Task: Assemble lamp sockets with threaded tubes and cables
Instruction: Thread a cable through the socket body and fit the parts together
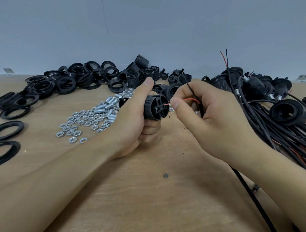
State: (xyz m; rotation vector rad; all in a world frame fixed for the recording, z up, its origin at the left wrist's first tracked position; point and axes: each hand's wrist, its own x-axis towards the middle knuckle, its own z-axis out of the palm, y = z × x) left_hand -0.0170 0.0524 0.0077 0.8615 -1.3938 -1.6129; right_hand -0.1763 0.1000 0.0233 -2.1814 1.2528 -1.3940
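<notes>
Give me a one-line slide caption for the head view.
Left hand grips a black lamp socket while right hand feeds its red wire in.

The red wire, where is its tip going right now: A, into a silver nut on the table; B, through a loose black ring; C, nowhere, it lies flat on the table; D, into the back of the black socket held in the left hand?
D: the right hand pinches the red wire and its tip meets the terminal end of the black socket gripped in the left hand.
</notes>
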